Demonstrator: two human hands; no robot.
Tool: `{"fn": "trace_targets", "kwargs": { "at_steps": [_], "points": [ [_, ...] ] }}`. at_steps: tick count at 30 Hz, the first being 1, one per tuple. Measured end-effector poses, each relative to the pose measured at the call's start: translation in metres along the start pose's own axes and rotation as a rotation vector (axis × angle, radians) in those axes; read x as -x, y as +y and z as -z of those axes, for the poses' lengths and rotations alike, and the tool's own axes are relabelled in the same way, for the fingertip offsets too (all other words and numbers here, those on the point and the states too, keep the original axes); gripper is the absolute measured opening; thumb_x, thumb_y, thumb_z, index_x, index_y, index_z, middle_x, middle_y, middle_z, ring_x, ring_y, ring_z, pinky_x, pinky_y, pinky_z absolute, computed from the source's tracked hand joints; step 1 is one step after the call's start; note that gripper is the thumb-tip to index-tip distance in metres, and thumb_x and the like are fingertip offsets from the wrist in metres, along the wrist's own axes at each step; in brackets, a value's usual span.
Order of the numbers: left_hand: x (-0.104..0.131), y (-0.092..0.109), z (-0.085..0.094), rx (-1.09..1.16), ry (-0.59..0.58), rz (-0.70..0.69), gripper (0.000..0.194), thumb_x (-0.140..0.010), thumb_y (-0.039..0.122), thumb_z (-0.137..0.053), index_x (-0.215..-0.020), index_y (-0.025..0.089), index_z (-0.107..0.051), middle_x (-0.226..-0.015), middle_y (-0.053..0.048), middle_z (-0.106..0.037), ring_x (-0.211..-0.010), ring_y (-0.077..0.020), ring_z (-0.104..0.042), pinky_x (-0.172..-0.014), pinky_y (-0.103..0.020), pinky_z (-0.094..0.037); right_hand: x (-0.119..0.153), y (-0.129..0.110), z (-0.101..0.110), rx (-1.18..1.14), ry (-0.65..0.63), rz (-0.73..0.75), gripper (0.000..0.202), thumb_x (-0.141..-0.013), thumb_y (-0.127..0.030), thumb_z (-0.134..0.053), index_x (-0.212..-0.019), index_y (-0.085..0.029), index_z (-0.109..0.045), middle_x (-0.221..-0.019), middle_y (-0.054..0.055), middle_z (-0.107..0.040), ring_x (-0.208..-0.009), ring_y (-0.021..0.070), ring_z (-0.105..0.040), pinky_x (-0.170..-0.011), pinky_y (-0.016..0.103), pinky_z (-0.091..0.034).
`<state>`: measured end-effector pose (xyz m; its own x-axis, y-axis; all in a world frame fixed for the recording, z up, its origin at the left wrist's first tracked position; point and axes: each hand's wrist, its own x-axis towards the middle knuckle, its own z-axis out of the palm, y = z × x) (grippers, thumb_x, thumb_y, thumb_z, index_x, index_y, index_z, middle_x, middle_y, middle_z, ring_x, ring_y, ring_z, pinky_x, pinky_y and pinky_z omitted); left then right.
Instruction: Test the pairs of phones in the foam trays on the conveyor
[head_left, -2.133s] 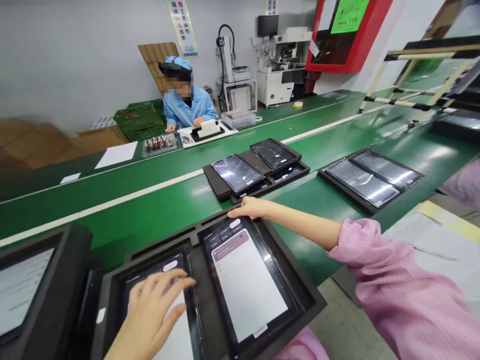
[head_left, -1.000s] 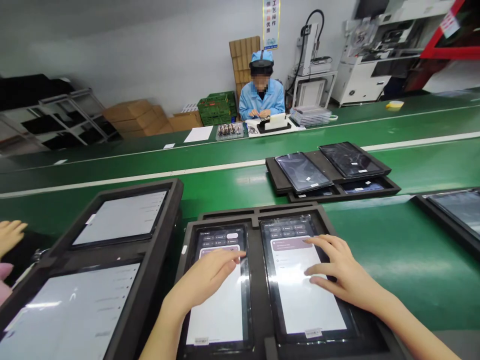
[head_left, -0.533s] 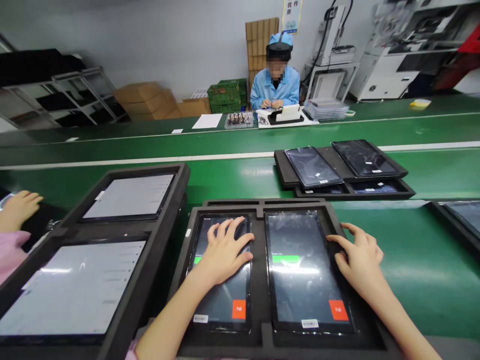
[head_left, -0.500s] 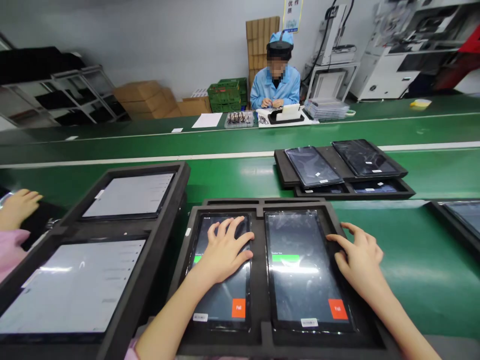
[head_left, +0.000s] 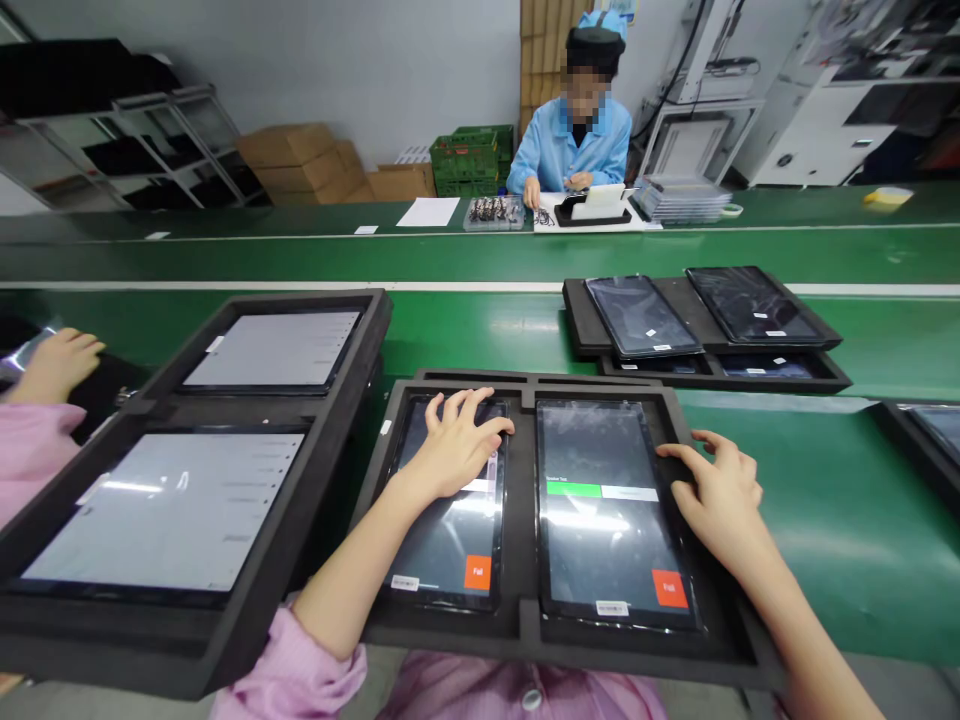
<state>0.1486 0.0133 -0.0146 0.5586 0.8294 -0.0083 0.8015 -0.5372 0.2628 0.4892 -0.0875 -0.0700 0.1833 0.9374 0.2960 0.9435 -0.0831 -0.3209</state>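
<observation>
A: How are the hands placed?

B: The left hand is spread wide, palm down, over the upper part of the left tablet; nothing is gripped. The right hand is half curled at the right wall of the foam tray, thumb and forefinger held apart; no object is held.

A: Where are the two tablets located?

B: Both are seated side by side in the tray's compartments, screens up; the right tablet is left uncovered.

A: What is done, and what is left?

B: On the right tablet, under a label read as "Speaker Test", a green bar is shown beside a white section. On the left tablet, the matching area is mostly hidden. A red "Fail" square is displayed on each. No final result can be seen, so both pages are judged unfinished.

A: What is set around them?

B: To the left, a neighbouring tray is occupied by two pale-screened tablets; beyond it, another person's hand is seen. Farther back, stacked trays are placed on the green worktop
</observation>
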Motion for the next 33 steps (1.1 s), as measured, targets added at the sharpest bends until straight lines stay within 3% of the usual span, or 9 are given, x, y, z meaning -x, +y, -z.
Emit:
{"fn": "trace_targets", "kwargs": {
  "at_steps": [8, 12, 15, 18, 23, 26, 29, 33],
  "points": [
    [-0.006, 0.012, 0.0, -0.052, 0.002, 0.02, 0.036, -0.106, 0.033, -0.035, -0.115, 0.032, -0.07, -0.151, -0.009, -0.04, -0.14, -0.0367, -0.031, -0.115, -0.076, -0.013, -0.011, 0.004, -0.002, -0.046, -0.092, -0.026, 0.044, -0.078, -0.015, -0.044, -0.116, -0.023, -0.066, -0.134, 0.016, -0.041, -0.115, 0.0385, -0.049, -0.085, 0.064, -0.052],
    [-0.006, 0.013, 0.001, -0.094, 0.029, 0.012, 0.031, -0.104, 0.029, -0.04, -0.112, 0.03, -0.07, -0.151, -0.01, -0.041, -0.14, -0.0374, -0.032, -0.115, -0.077, -0.011, -0.009, 0.002, -0.001, -0.014, -0.066, -0.025, 0.045, -0.08, -0.015, -0.043, -0.116, -0.025, -0.069, -0.133, 0.016, -0.041, -0.115, 0.0391, -0.05, -0.086, 0.064, -0.051],
    [0.003, 0.001, 0.01, -0.045, -0.013, -0.001, 0.034, -0.101, 0.024, -0.045, -0.128, 0.034, -0.064, -0.153, -0.011, -0.038, -0.142, -0.0366, -0.031, -0.116, -0.075, -0.013, -0.006, -0.002, 0.003, -0.053, 0.007, 0.001, 0.042, -0.086, -0.017, -0.042, -0.117, -0.024, -0.07, -0.133, 0.016, -0.043, -0.118, 0.0392, -0.047, -0.093, 0.066, -0.047],
    [0.017, -0.014, 0.022, 0.026, -0.09, -0.01, 0.049, -0.096, 0.021, -0.048, -0.142, 0.036, -0.051, -0.153, -0.012, -0.035, -0.145, -0.0361, -0.028, -0.117, -0.073, -0.016, -0.002, -0.009, 0.012, -0.197, 0.062, 0.177, 0.034, -0.097, -0.025, -0.044, -0.116, -0.023, -0.071, -0.133, 0.015, -0.046, -0.123, 0.0357, -0.047, -0.104, 0.062, -0.042],
    [0.031, -0.018, 0.027, 0.012, -0.13, -0.031, 0.083, -0.086, 0.018, -0.065, -0.158, 0.037, -0.026, -0.159, -0.016, -0.026, -0.15, -0.0408, -0.021, -0.118, -0.073, -0.015, 0.001, -0.018, 0.03, -0.222, 0.004, 0.56, 0.032, -0.103, -0.032, -0.049, -0.097, -0.03, -0.08, -0.145, 0.011, -0.043, -0.131, 0.0387, -0.04, -0.11, 0.066, -0.03],
    [0.031, -0.013, 0.023, 0.0, -0.147, -0.036, 0.096, -0.083, 0.013, -0.068, -0.161, 0.036, -0.017, -0.159, -0.018, -0.026, -0.151, -0.0415, -0.019, -0.118, -0.073, -0.014, 0.001, -0.02, 0.033, -0.193, -0.029, 0.626, 0.033, -0.103, -0.032, -0.05, -0.094, -0.032, -0.081, -0.145, 0.01, -0.044, -0.129, 0.0382, -0.041, -0.109, 0.067, -0.029],
    [0.03, -0.011, 0.026, 0.028, -0.135, 0.021, 0.087, -0.089, 0.017, -0.064, -0.161, 0.033, -0.018, -0.158, -0.017, -0.029, -0.151, -0.0384, -0.022, -0.12, -0.07, -0.015, 0.002, -0.017, 0.031, -0.173, -0.026, 0.589, 0.032, -0.102, -0.035, -0.05, -0.098, -0.032, -0.082, -0.145, 0.01, -0.045, -0.129, 0.0388, -0.041, -0.11, 0.067, -0.028],
    [0.048, -0.006, 0.04, 0.016, 0.018, 0.197, 0.052, -0.101, 0.02, -0.041, -0.152, 0.029, -0.041, -0.151, -0.013, -0.046, -0.142, -0.0311, -0.039, -0.12, -0.062, -0.023, 0.004, -0.009, 0.026, -0.208, -0.021, 0.507, 0.038, -0.102, -0.039, -0.045, -0.099, -0.032, -0.082, -0.141, 0.01, -0.048, -0.128, 0.0386, -0.041, -0.11, 0.066, -0.03]
  ]
}}
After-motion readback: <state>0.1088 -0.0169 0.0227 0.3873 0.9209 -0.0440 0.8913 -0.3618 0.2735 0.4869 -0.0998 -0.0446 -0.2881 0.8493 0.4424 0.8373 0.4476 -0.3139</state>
